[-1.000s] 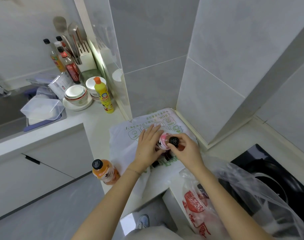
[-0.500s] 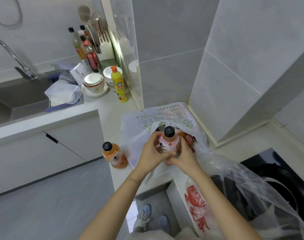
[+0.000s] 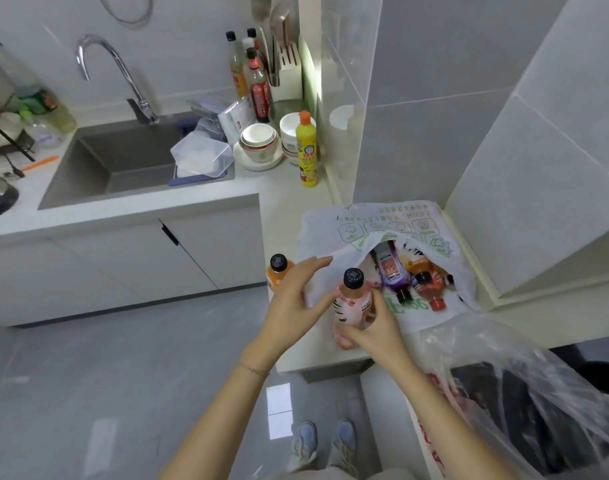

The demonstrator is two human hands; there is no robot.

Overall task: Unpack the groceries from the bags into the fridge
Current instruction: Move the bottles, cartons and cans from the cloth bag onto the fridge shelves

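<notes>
A pink drink bottle (image 3: pixel 352 303) with a black cap stands upright near the counter's front edge, and my right hand (image 3: pixel 375 332) grips its lower body. My left hand (image 3: pixel 294 299) hovers beside it with fingers spread, just left of the bottle. Partly hidden behind that hand, an orange bottle (image 3: pixel 278 270) stands on the counter. The white grocery bag (image 3: pixel 334 233) lies open behind them; inside lie a purple bottle (image 3: pixel 393 275) and an orange-red bottle (image 3: pixel 426 280).
A clear plastic bag (image 3: pixel 510 375) with red print sits to the right over a black cooktop. A yellow dish-soap bottle (image 3: pixel 306 150), stacked bowls (image 3: pixel 259 140), a plastic container (image 3: pixel 202 157) and a sink (image 3: pixel 123 157) are at the back left. Grey floor lies below.
The pink bottle has come out of the white bag toward the counter's front edge. My left hand has let go of it and opened. The view has swung left.
</notes>
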